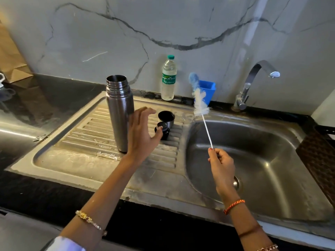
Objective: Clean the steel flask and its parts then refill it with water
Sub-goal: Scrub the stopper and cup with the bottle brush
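A: Tall open-mouthed steel flask [119,113] stands uncapped on the wet ribbed steel drainboard [76,134], just beside the spread, empty left hand [143,134].

B: Right hand [222,164] pinches a white-bristled, blue-tipped wire bottle brush [200,102] over the steel sink basin [262,160]; marble wall behind.

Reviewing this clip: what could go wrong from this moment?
The open left hand is right beside the tall, uncapped steel flask standing on the wet ribbed drainboard; a nudge could topple it. The right hand pinches only the bottle brush wire's tip, so it may slip or flick.
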